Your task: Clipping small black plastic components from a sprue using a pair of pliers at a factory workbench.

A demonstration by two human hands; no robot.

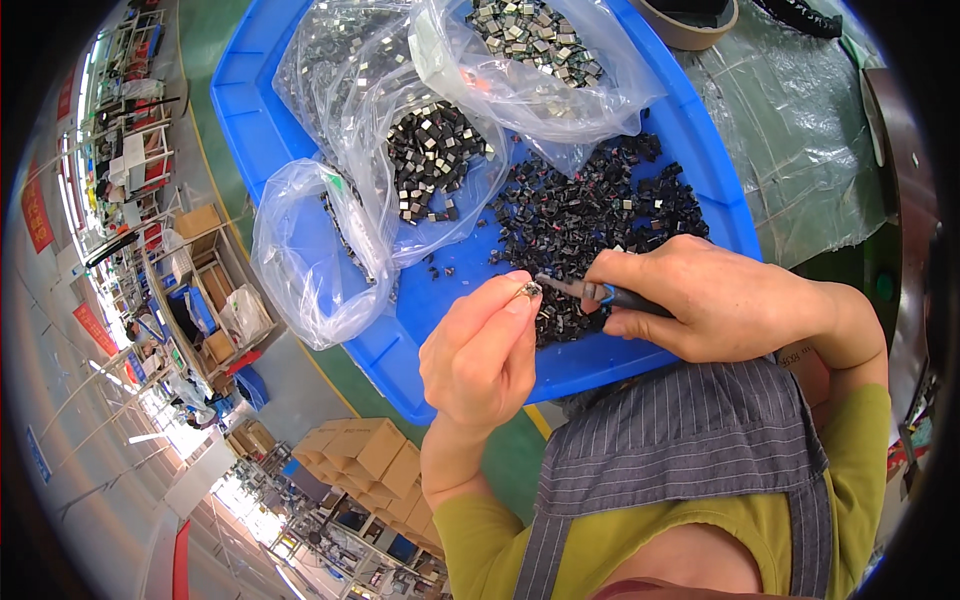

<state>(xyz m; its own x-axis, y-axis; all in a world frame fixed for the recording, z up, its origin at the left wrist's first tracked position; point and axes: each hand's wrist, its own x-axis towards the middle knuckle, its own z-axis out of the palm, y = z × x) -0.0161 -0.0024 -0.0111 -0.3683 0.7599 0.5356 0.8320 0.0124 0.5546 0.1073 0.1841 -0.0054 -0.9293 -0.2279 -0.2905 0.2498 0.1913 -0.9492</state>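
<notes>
My left hand (pixel 478 350) pinches a small metallic and dark component (pixel 531 289) between thumb and fingertips, above the near part of a blue plastic tray (pixel 420 300). My right hand (pixel 725 305) is wrapped round a pair of pliers (pixel 640 300) with dark handles and slim metal jaws. The jaw tips point left and come right up to the component; whether they touch it I cannot tell. Below both hands spreads a heap of loose small black parts (pixel 600 205). The exact kind of the pinched piece is too small to make out.
Clear plastic bags lie in the tray; one holds black parts with metal faces (pixel 435 150), another silvery parts (pixel 535 40). A roll of tape (pixel 690 35) sits on the plastic-covered surface (pixel 790 150) at far right. Cardboard boxes (pixel 365 450) and shelving (pixel 215 290) stand left.
</notes>
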